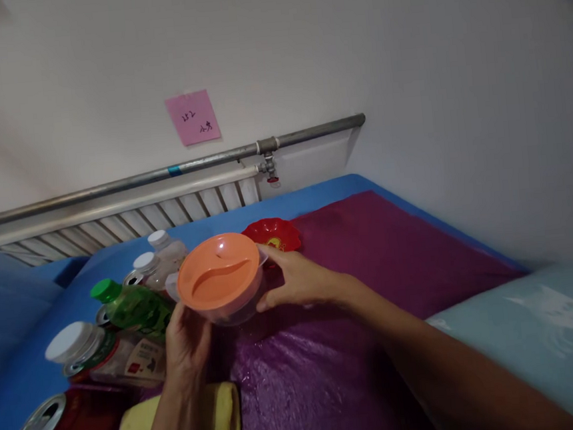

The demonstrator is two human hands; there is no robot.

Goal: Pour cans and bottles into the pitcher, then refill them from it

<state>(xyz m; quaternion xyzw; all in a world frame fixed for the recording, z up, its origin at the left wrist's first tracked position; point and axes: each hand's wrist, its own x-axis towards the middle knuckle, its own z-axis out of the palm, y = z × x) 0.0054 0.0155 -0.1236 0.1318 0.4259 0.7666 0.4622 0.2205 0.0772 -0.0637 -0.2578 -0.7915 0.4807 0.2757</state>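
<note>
Between my two hands is a clear plastic bowl with an orange divided lid (220, 274), tilted toward me and raised over the purple plastic sheet (292, 388). My left hand (187, 341) grips its left underside near a small side handle. My right hand (297, 277) holds the right rim, thumb and fingers on either side of the edge. Just behind the bowl sits a red scalloped dish (281, 232) with a yellow pattern, partly hidden. Under my left forearm lies a folded yellow cloth (226, 414).
At left stand a green bottle (139, 308), a large white-capped bottle (113, 357), two smaller white-capped bottles and several opened cans, including a red can (74, 421). A pale blue pillow (538, 333) lies at right. A radiator (151, 217) and pipe (314, 131) run along the wall.
</note>
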